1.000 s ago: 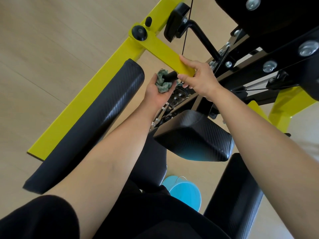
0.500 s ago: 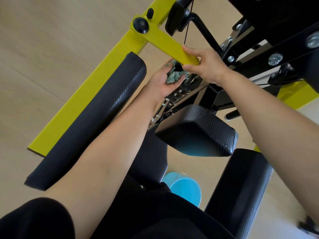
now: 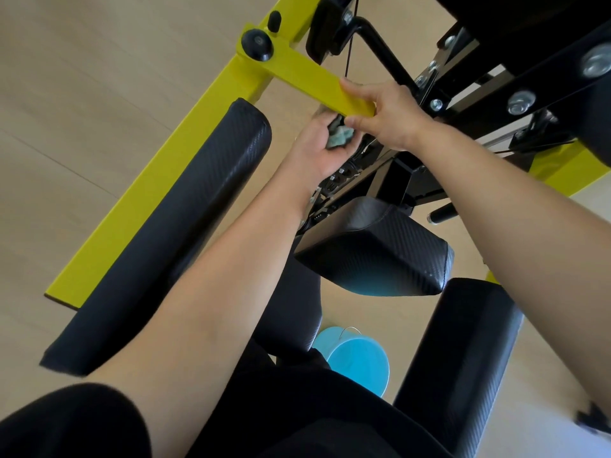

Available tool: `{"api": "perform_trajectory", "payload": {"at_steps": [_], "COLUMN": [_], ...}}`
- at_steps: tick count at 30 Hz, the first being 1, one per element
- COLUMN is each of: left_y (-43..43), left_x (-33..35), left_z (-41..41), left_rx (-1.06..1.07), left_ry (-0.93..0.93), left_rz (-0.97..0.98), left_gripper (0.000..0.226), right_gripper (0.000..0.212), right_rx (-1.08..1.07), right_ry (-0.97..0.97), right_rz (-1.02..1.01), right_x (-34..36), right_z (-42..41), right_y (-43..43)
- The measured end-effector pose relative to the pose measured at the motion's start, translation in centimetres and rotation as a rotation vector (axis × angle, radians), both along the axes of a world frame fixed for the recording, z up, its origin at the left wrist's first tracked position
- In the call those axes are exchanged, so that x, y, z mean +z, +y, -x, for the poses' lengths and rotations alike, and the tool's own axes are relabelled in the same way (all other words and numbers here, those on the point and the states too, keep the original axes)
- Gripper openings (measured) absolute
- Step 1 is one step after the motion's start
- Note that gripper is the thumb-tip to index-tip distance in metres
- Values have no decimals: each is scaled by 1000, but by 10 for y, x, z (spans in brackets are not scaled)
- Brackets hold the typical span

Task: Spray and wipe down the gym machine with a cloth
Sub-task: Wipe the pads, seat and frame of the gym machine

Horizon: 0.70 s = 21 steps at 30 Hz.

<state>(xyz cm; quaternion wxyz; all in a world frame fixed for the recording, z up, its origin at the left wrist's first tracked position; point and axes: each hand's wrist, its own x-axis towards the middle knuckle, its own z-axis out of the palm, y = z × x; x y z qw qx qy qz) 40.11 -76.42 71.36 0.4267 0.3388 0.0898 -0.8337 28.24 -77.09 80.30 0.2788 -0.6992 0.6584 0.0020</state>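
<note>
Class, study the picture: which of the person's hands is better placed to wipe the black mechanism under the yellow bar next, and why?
Left. The left hand already holds the bunched cloth just beneath the yellow bar, beside the mechanism, while the right hand grips the bar's end and holds no cloth.

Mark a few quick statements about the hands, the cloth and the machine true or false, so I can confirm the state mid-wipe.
1. The left hand grips the crumpled green cloth. True.
2. The right hand holds a spray bottle. False: it grips the end of the flat yellow metal bar; no bottle is in view.
3. The round light-blue bucket stands on the floor below the machine. True.
4. The cloth is wiping the long black textured pad. False: it is under the yellow bar, apart from that pad.
</note>
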Motion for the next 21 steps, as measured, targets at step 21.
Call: {"api": "perform_trajectory", "payload": {"at_steps": [21], "left_y": [41], "left_x": [-35], "left_z": [-27], "left_rx": [-69], "left_ry": [-698], "left_rz": [225], "left_gripper": [36], "right_gripper": [69], "right_rx": [-32], "right_ry": [-143], "right_rz": [-48], "right_x": [-18], "right_z": [2], "right_y": [22]}}
